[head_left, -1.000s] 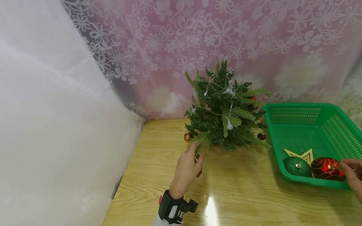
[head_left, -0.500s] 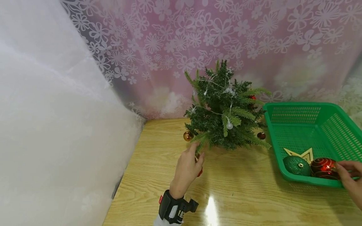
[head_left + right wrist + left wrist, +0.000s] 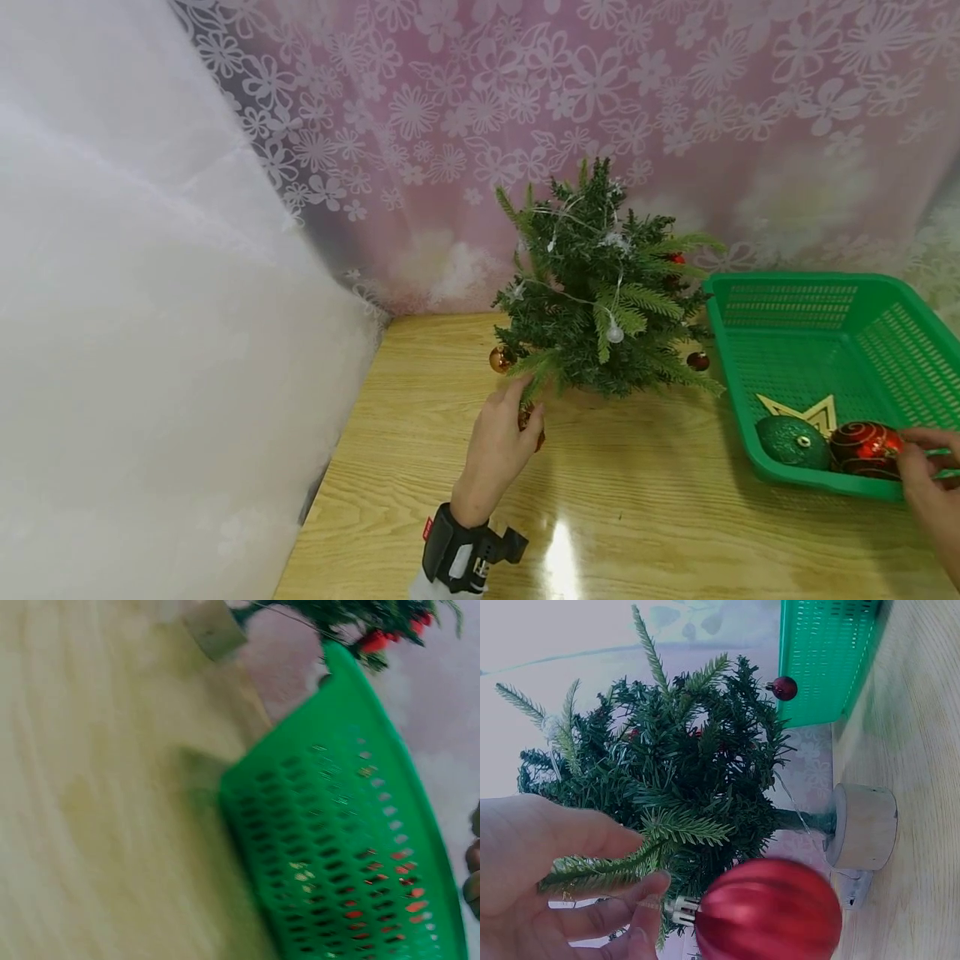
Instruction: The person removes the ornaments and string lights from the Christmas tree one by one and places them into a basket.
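In the head view my left hand (image 3: 498, 437) is at the lower left branches of a small Christmas tree (image 3: 592, 292). The left wrist view shows its fingers curled at the silver cap and loop of a ribbed red bauble (image 3: 769, 911), beside a light green branch tip (image 3: 686, 825). My right hand (image 3: 930, 475) reaches over the front of a green plastic basket (image 3: 780, 279), thumb and fingers pinching the end of a red bauble with swirls (image 3: 862, 446). A glittery green bauble (image 3: 791, 442) and a gold star (image 3: 810, 412) lie beside it.
A copper bauble (image 3: 501, 360) hangs at the tree's left, a dark red one (image 3: 697, 361) at its right near the basket. String lights (image 3: 614, 333) wrap the branches. The tree's wooden base (image 3: 866, 829) stands on the wood-grain table (image 3: 615, 533), before a floral pink curtain (image 3: 450, 142).
My right hand has shifted left and closed on the swirled bauble's end. The green bauble has rolled slightly. The red bauble at my left hand has swung up a little; that hand barely moved.
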{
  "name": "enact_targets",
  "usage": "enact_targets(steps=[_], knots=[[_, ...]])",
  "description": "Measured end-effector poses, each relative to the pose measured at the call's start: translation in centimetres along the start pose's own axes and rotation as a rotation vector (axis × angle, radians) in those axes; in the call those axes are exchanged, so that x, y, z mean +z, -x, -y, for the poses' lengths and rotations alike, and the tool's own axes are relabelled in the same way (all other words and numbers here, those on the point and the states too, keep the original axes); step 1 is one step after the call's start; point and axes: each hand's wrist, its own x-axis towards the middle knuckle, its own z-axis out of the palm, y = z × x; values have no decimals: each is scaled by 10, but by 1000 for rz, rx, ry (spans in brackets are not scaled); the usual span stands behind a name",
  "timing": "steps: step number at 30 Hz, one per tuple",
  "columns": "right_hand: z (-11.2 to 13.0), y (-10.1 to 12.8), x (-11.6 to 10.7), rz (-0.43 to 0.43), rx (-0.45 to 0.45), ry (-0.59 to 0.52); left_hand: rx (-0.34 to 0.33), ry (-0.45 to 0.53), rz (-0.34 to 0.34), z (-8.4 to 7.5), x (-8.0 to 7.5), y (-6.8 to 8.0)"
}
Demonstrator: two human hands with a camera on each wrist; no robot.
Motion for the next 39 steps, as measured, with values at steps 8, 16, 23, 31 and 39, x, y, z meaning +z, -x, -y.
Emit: enact_targets(steps=[8, 16, 23, 31, 39], knots=[[11, 36, 9, -83, -146, -39, 7, 0, 20, -4, 0, 0], [10, 47, 15, -102, -337, -86, 42, -10, 32, -7, -2, 0], [8, 50, 16, -97, -311, -71, 71, 15, 77, -16, -4, 1], [19, 50, 18, -120, -368, -88, 135, 2, 97, -24, -3, 1], [65, 51, 26, -11, -443, -261, 195, -30, 134, -34, -4, -3]])
